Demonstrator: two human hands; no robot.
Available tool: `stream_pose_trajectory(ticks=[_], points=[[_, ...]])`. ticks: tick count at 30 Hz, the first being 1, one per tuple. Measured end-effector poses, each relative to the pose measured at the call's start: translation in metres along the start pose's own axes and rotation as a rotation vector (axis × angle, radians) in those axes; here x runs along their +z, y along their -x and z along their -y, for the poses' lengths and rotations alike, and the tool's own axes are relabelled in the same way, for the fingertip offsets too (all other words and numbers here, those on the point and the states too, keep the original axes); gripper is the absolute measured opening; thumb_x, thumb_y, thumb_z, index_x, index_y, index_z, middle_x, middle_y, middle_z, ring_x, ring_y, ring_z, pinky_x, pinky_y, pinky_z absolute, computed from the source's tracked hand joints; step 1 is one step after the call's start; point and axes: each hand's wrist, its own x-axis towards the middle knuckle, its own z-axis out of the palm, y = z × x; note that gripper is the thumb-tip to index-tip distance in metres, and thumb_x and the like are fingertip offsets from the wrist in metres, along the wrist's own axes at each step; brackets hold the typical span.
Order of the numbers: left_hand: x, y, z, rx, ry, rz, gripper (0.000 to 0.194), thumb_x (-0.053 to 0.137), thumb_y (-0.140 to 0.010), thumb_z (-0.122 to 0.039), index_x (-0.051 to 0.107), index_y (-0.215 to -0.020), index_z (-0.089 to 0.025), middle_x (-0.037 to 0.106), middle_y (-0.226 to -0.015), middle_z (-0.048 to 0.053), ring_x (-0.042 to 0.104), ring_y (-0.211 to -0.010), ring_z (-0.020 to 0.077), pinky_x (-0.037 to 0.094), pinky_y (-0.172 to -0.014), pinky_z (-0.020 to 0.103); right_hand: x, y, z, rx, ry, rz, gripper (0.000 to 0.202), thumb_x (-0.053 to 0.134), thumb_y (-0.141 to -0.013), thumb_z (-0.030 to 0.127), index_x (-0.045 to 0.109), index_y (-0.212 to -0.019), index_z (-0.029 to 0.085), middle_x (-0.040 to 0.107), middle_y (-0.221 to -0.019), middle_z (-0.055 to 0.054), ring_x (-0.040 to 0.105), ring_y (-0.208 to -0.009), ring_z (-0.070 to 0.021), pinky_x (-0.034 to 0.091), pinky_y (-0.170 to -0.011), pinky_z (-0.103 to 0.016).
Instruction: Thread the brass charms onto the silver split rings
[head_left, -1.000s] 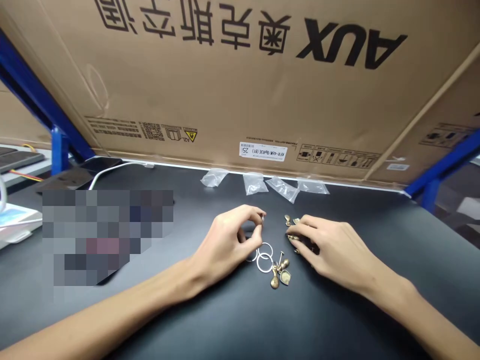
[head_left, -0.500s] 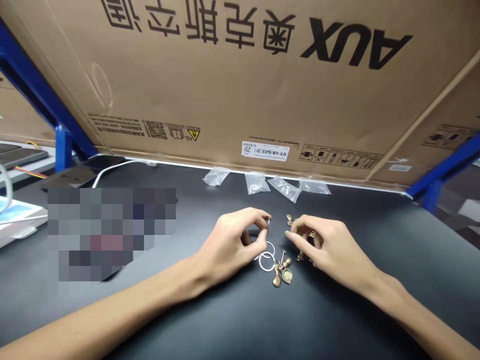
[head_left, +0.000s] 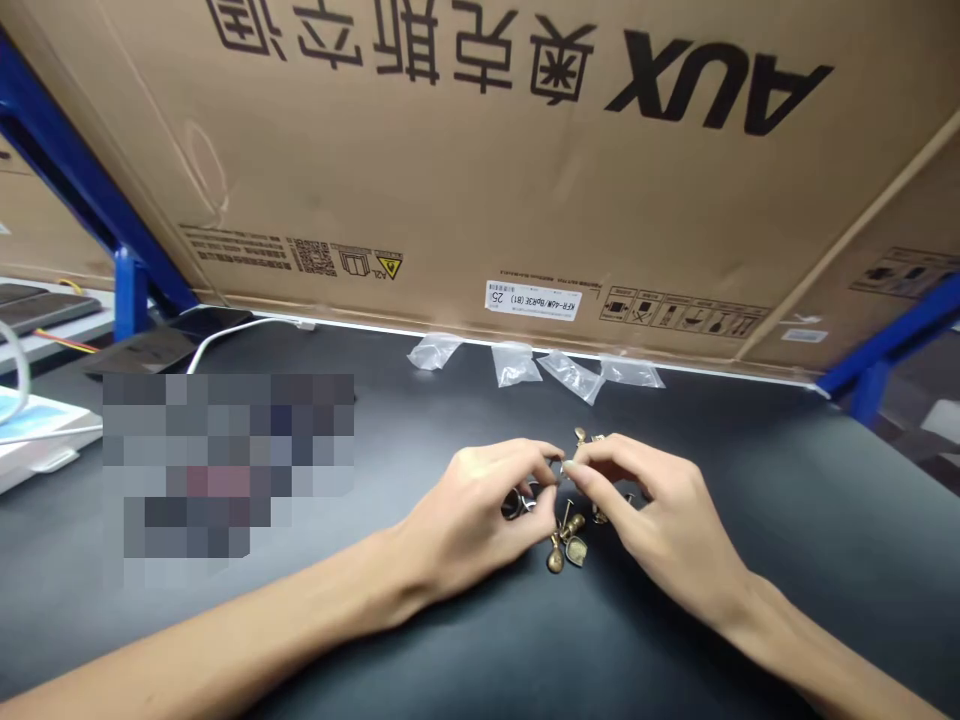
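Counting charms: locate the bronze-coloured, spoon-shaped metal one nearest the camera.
In the head view, the spoon-shaped charm lies right of centre, left of a broad bronze metal charm and lower right of the left hand.

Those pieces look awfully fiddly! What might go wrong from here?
The left hand seems to pinch a small ring with just its fingertips, so it might slip. The right hand is so close that the fingers crowd each other, and a tiny part could be fumbled. Brass-coloured charms lie loose just on the near side of the fingertips and might get knocked aside.
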Motion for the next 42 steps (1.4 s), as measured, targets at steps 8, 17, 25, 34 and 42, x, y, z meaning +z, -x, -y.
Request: stream_pose_trajectory(ticks=[8,17,25,34,42], points=[[-0.003,-0.005,-0.009,-0.291,0.205,0.029,0.009,0.058,-0.084,-0.013,0.063,-0.078,-0.017,0.075,-0.095,0.004,0.071,-0.094,0.0173,0.057,-0.081,0.025,0.001,0.004,-0.011,-0.365,0.078,-0.022,0.012,0.058,-0.095,0.014,0.067,-0.099,0.02,0.071,-0.093,-0.004,0.067,-0.081,-0.0154,0.052,-0.081,-0.028],[-0.012,-0.008,0.002,-0.439,0.268,-0.114,0.009,0.059,-0.085,-0.02,0.062,-0.077,-0.017,0.074,-0.102,0.005,0.07,-0.097,0.0193,0.057,-0.084,0.029,-0.031,-0.006,-0.022,-0.181,0.259,0.113,0.015,0.057,-0.097,0.028,0.069,-0.104,0.023,0.073,-0.099,-0.002,0.067,-0.089,-0.0164,0.051,-0.082,-0.03],[-0.012,-0.009,0.008,-0.486,0.316,-0.145,0.011,0.062,-0.084,-0.024,0.061,-0.076,-0.017,0.074,-0.102,0.006,0.07,-0.092,0.0201,0.057,-0.081,0.031,-0.052,-0.007,-0.029,-0.095,0.341,0.562,0.018,0.057,-0.095,0.036,0.07,-0.107,0.035,0.069,-0.105,0.001,0.066,-0.091,-0.0184,0.05,-0.08,-0.032],[-0.011,-0.007,0.006,-0.456,0.315,-0.131,0.011,0.061,-0.085,-0.024,0.063,-0.076,-0.017,0.074,-0.1,0.006,0.07,-0.094,0.0199,0.057,-0.084,0.031,-0.036,-0.006,-0.024,-0.176,0.329,0.516,0.02,0.052,-0.098,0.035,0.069,-0.105,0.029,0.067,-0.107,-0.003,0.065,-0.085,-0.0166,0.05,-0.078,-0.03],[-0.01,-0.008,0.004,-0.443,0.297,-0.113,0.013,0.059,-0.088,-0.026,0.061,-0.079,-0.016,0.074,-0.102,0.007,0.07,-0.092,0.0199,0.058,-0.085,0.032,-0.025,-0.004,-0.031,-0.296,0.345,0.398,0.021,0.047,-0.1,0.022,0.068,-0.097,0.021,0.07,-0.095,-0.005,0.065,-0.082,-0.0179,0.051,-0.075,-0.032]])
